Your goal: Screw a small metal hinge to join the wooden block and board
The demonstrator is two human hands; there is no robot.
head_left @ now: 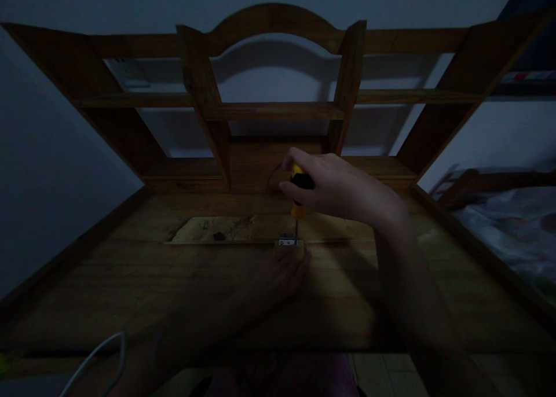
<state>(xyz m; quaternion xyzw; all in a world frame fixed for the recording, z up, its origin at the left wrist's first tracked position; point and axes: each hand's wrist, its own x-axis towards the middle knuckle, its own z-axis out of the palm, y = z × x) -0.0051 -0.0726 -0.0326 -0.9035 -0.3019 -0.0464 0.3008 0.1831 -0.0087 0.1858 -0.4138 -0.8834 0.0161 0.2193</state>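
My right hand is wrapped round the yellow and black handle of a screwdriver. The screwdriver stands nearly upright, its shaft pointing down at a small metal hinge-like plate. That plate sits on a small wooden block on the desk top. Low in the middle of the view, my left hand grips the block from the near side, fingers pressed against it. The tip's exact contact with a screw is too small and dark to make out.
The wooden desk top has a worn, peeled patch left of the block. Behind rises a wooden shelf unit against the wall. A white cable loops at the lower left. Bedding lies beyond the right edge.
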